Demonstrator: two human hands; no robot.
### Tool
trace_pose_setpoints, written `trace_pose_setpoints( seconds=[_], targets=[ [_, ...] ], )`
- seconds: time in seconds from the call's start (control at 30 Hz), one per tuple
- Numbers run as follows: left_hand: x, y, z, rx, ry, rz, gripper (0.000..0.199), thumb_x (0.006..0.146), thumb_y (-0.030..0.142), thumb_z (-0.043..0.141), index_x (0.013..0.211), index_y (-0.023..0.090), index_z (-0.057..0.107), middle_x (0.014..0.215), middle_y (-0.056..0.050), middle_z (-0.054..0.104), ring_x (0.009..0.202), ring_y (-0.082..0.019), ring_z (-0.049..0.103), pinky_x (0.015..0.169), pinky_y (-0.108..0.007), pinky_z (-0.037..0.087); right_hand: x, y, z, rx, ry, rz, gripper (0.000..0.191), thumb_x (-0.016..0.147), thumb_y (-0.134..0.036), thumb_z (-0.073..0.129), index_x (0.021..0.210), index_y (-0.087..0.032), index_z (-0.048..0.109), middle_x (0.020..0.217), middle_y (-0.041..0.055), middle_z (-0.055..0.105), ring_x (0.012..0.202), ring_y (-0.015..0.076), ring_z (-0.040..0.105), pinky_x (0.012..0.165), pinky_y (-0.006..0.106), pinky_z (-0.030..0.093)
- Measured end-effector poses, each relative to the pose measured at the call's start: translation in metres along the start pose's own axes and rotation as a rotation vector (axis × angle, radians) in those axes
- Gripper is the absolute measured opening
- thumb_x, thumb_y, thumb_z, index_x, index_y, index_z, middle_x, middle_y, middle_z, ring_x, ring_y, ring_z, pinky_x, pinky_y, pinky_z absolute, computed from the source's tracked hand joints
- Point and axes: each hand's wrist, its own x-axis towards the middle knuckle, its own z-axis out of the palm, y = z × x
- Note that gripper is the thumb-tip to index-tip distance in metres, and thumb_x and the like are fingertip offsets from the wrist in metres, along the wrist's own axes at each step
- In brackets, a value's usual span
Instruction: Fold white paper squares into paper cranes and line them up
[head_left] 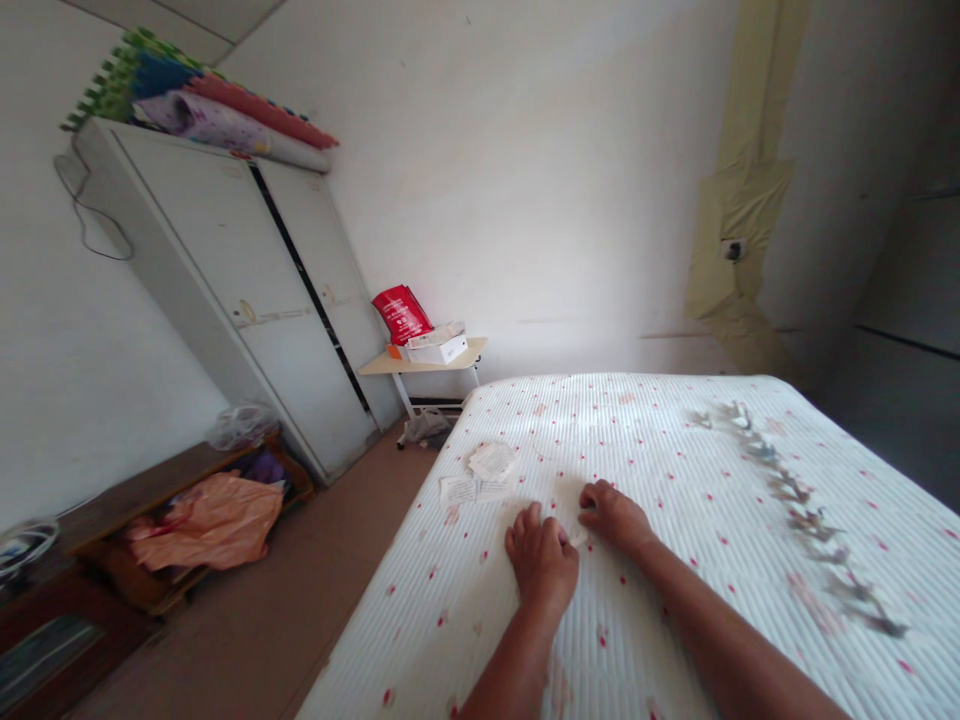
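My left hand (541,555) rests low over the bed, its fingers curled and the thumb against a small whitish piece of paper (578,537). Close by on the right, my right hand (615,515) is closed with thumb and forefinger drawn together; what they hold, if anything, is too small to make out. Beyond the left hand lie a roundish stack of printed paper (493,460) and a flat printed strip (476,489). Along the bed's right side runs a row of several small folded-looking figures (806,520), blurred in detail.
The bed's white ribbed cover (600,610) has red dots. Past its far left corner stands a small table (435,362) with a red bag (402,314) and a white box (437,348). A grey cabinet (247,290) and a low wooden unit (180,480) line the left.
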Motion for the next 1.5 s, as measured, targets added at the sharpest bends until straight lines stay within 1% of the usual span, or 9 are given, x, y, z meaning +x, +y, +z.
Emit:
trace_pose_setpoints(
  seconds=[0.17,0.3,0.53,0.83,1.1,1.23,1.33,1.43,1.5],
  targets=[
    [-0.005,-0.006,0.0,-0.086,0.092,0.033,0.018,0.069,0.006,0.05,0.073,0.02,0.06,0.122,-0.004,0.052,0.121,-0.02,0.038,0.103,-0.039,0.023,0.001,0.0,0.0,0.008,-0.008,-0.011,0.012,0.072,-0.018,0.054,0.083,-0.018,0.059,0.088,0.0024,0.057,0.074,0.0124,0.054,0.06,0.021,0.031],
    [-0.008,-0.006,-0.003,-0.177,0.19,0.123,0.026,0.066,0.004,0.052,0.082,0.023,0.062,0.117,-0.002,0.054,0.118,-0.018,0.04,0.1,-0.034,0.029,0.001,0.0,0.0,0.007,-0.012,-0.005,0.013,0.071,-0.017,0.053,0.082,-0.017,0.06,0.087,0.003,0.057,0.072,0.0124,0.054,0.059,0.022,0.031],
    [-0.008,-0.002,-0.003,-0.101,0.096,0.151,0.021,0.074,0.019,0.058,0.087,0.031,0.068,0.117,-0.001,0.053,0.117,-0.023,0.039,0.098,-0.038,0.03,0.001,0.0,0.001,0.003,-0.014,-0.001,0.014,0.071,-0.018,0.054,0.084,-0.017,0.06,0.088,0.003,0.057,0.073,0.0123,0.054,0.06,0.022,0.032],
    [-0.01,-0.001,-0.012,-0.075,0.084,0.129,0.016,0.071,0.011,0.059,0.07,0.025,0.067,0.108,-0.001,0.056,0.111,-0.02,0.042,0.094,-0.034,0.032,0.0,0.001,0.0,0.01,-0.014,-0.006,0.012,0.072,-0.018,0.054,0.082,-0.019,0.059,0.088,0.002,0.056,0.073,0.0119,0.054,0.061,0.021,0.032],
    [-0.007,0.005,-0.013,-0.091,0.024,0.243,0.017,0.073,0.019,0.059,0.085,0.029,0.067,0.092,-0.001,0.059,0.095,-0.02,0.046,0.087,-0.034,0.034,0.0,0.004,0.003,0.033,0.019,-0.009,0.012,0.074,-0.019,0.054,0.083,-0.019,0.061,0.087,0.0024,0.057,0.072,0.0124,0.055,0.063,0.022,0.035],
    [0.0,0.0,-0.006,-0.069,0.02,0.249,0.017,0.074,0.018,0.058,0.082,0.028,0.068,0.086,-0.001,0.06,0.091,-0.018,0.048,0.081,-0.031,0.034,-0.002,0.016,0.007,0.241,0.104,-0.169,0.025,0.075,-0.019,0.052,0.098,-0.021,0.062,0.103,0.0049,0.056,0.079,0.0137,0.057,0.071,0.026,0.041],
    [0.003,-0.002,-0.005,-0.076,0.015,0.265,0.018,0.075,0.015,0.056,0.084,0.027,0.068,0.087,-0.001,0.061,0.092,-0.018,0.048,0.081,-0.031,0.033,-0.006,0.024,0.006,0.352,0.097,-0.315,0.028,0.077,-0.013,0.046,0.096,-0.023,0.065,0.117,0.0053,0.052,0.08,0.013,0.058,0.073,0.028,0.045],
    [0.004,-0.003,-0.007,-0.078,-0.015,0.283,0.023,0.076,0.012,0.054,0.087,0.027,0.068,0.088,-0.001,0.062,0.093,-0.017,0.048,0.083,-0.031,0.033,-0.012,0.025,0.002,0.296,0.071,-0.451,0.029,0.079,-0.01,0.045,0.088,-0.023,0.068,0.114,0.0058,0.058,0.099,0.0181,0.054,0.085,0.034,0.042],
    [0.005,-0.003,-0.008,-0.068,-0.027,0.287,0.026,0.076,0.01,0.053,0.089,0.027,0.068,0.089,-0.001,0.062,0.094,-0.017,0.048,0.084,-0.031,0.033,-0.015,0.022,-0.001,0.228,0.034,-0.503,0.028,0.08,-0.01,0.046,0.088,-0.023,0.069,0.104,0.0064,0.063,0.099,0.0192,0.053,0.086,0.035,0.04]
  ],
)
